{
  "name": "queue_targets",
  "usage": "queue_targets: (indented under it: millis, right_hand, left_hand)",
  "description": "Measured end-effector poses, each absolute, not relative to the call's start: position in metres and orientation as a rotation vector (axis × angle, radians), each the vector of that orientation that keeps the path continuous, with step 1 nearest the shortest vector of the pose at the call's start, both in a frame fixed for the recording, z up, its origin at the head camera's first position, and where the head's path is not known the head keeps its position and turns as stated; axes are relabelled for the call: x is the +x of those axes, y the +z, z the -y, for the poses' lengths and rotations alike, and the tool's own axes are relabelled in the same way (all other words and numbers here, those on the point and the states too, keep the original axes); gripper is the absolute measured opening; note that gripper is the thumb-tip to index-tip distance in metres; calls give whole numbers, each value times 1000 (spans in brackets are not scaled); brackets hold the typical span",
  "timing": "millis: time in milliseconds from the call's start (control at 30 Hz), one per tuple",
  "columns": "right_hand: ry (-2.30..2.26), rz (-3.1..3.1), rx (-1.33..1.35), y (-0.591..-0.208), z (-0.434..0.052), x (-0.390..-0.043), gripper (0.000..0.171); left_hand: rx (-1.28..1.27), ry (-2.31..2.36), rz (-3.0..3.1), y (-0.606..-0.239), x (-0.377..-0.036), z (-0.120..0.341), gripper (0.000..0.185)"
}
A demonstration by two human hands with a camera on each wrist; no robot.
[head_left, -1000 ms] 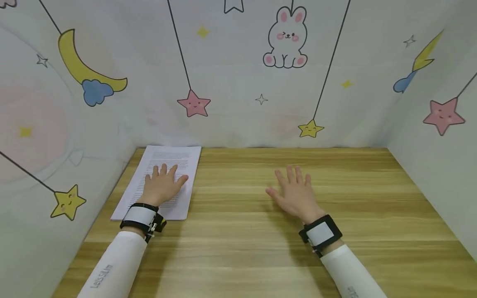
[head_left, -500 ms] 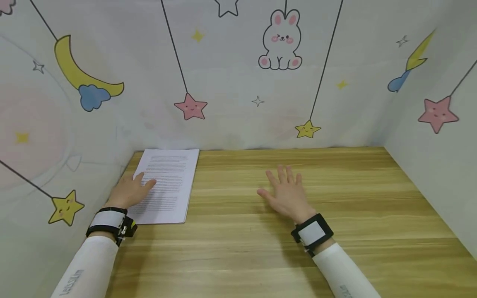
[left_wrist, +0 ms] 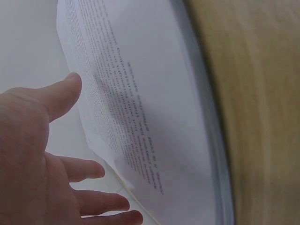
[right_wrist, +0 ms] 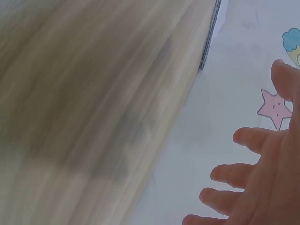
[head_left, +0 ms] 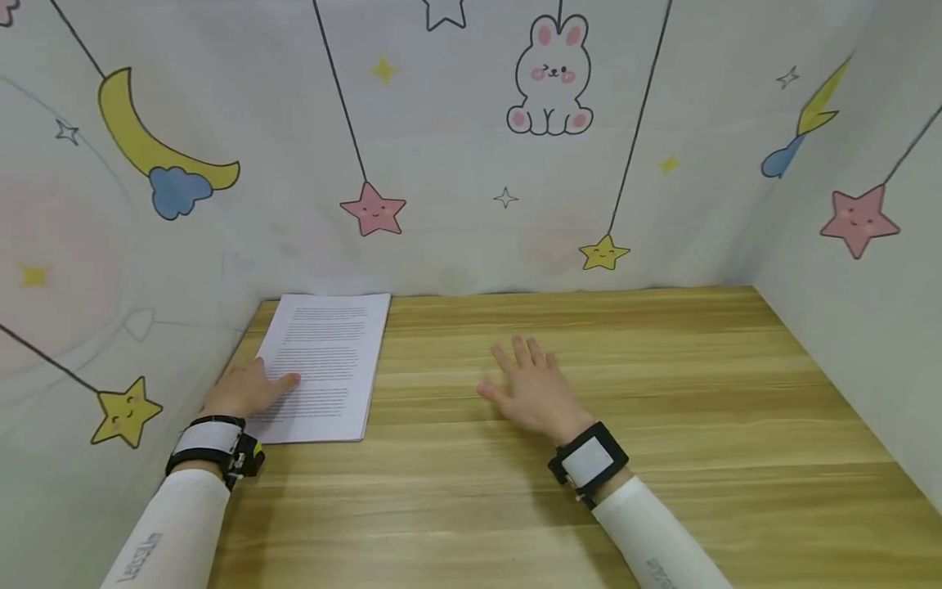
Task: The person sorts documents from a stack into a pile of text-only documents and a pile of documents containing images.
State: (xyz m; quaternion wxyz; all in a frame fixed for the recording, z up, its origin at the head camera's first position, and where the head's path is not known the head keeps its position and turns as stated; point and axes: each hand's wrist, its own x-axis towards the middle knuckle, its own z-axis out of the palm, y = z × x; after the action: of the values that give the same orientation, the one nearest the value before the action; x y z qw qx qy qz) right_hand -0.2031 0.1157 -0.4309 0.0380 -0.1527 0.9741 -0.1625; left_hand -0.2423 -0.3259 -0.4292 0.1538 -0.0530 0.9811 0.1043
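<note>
A stack of printed paper (head_left: 324, 368) lies at the back left of the wooden table, text side up. At its left edge is my left hand (head_left: 241, 389), thumb spread over the page in the head view. The left wrist view shows that hand (left_wrist: 42, 154) with its fingers extended beside the stack (left_wrist: 164, 93), gripping nothing. My right hand (head_left: 537, 396) hovers palm down over the middle of the table, fingers spread. In the right wrist view its fingers (right_wrist: 234, 176) are apart and hold nothing, and the stack's edge (right_wrist: 211, 37) shows beyond.
The wooden table (head_left: 662, 368) runs back to a white printed cloth wall (head_left: 456, 245) with stars, a moon and a rabbit. Similar walls (head_left: 883, 343) close in the left and right sides. Each wrist wears a black strap (head_left: 589, 462).
My left hand has moved left from above the page to the stack's left edge. The right hand has shifted left over the table. The camera view has shifted slightly.
</note>
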Motion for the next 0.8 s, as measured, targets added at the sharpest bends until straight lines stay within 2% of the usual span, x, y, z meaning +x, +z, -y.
queue_targets:
  millis: [300,800]
  right_hand:
    - [-519,-2966,-529,-434,-98,-201,75]
    - [-446,-2988,-534,-436,-99,-199,76]
  left_hand:
    - [-108,301,-2816,-440,-240,318,102]
    - [-84,329,-2821,-452,-238,284,99]
